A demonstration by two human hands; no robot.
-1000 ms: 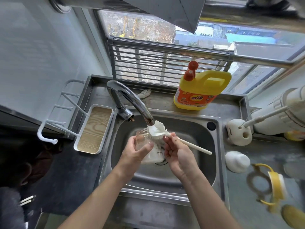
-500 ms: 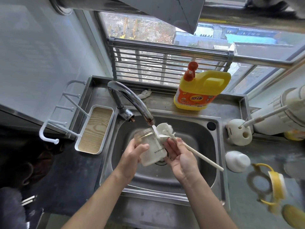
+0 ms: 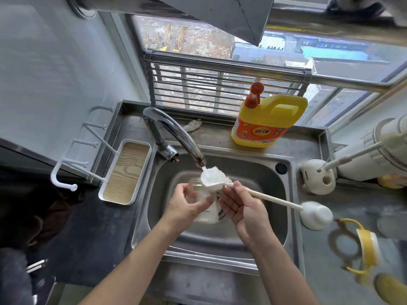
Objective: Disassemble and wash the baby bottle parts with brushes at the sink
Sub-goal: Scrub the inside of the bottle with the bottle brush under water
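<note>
Sink station, rinse under way.

- Bottle: over the middle of the sink, above the drain. Left hand is wrapped round its body, thumb on the near side, fingers curled over the far side. Long axis runs roughly back-to-front across the basin; the open mouth points at the back edge, toward the faucet, and the base faces the front rim.
- Brush: right hand pinches the handle close to the head, palm turned up. The brush head sits right in the thin stream under the spout. Handle axis slants off toward the sink's right edge, its tail over that rim near a white dome cap.
- Key relation: the head lies just beside the mouth, on its right and a little toward the back (touching the rim or not, I cannot tell through the clear plastic). The two axes cross instead of lining up.

My read: to go in, the handle must swing toward the bottle's axis, or the left hand must tip the mouth rightward. The right hand is the nearer mover.
</note>
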